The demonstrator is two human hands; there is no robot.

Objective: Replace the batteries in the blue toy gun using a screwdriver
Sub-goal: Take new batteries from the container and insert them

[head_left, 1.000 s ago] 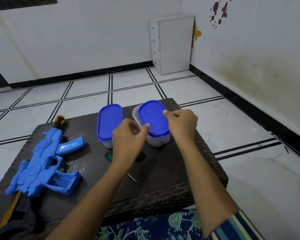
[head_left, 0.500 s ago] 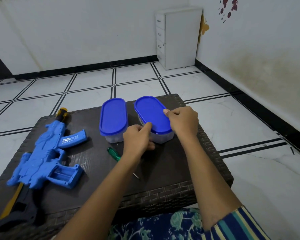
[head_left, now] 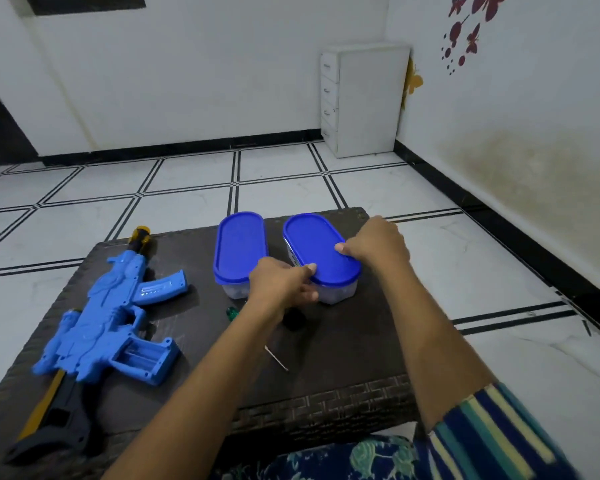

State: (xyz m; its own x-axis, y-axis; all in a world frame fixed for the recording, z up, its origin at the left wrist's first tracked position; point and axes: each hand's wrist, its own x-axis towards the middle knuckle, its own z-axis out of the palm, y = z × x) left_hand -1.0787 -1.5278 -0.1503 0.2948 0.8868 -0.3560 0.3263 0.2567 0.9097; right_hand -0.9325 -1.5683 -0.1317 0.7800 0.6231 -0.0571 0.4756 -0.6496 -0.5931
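The blue toy gun [head_left: 97, 327] lies on the left of the dark woven table [head_left: 343, 355], its battery compartment open toward me. A green-handled screwdriver [head_left: 232, 312] lies mid-table, mostly hidden under my left forearm; its metal tip shows nearer me. Two clear containers with blue lids stand at the back: the left container [head_left: 239, 251] and the right container [head_left: 321, 254]. My left hand [head_left: 281, 285] grips the right container's near-left edge, thumb on the lid. My right hand [head_left: 374, 244] presses the lid's right side with its fingertips.
A small dark object [head_left: 293, 320] lies just below my left hand. A white drawer cabinet [head_left: 364, 98] stands in the far corner on the tiled floor. The table's front edge [head_left: 326, 407] is close to my lap.
The right container's lid, tilted and raised a second ago, now sits flat on its container under both hands. The camera view has shifted slightly.
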